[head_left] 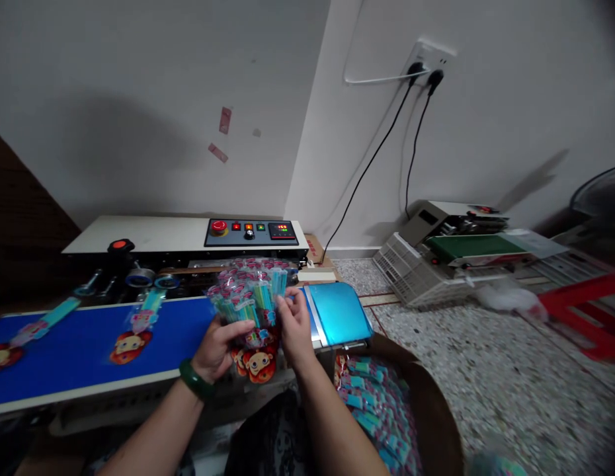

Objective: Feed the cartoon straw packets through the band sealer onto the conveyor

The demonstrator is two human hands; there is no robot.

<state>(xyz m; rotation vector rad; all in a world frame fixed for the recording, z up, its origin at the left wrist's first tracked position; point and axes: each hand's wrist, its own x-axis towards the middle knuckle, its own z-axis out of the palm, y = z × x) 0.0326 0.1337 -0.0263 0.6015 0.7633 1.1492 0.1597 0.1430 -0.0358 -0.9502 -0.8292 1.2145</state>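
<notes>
Left hand (pixel 219 349) is gripping the fanned packets (pixel 250 297) closed from below, right hand (pixel 293 322) pinching 1 packet at 3 o'clock above the blue belt (pixel 84 350); peeling singly looks wisest.

belt (pixel 89 344): 2 packets (pixel 133 334) block | blue gaps between free
</notes>
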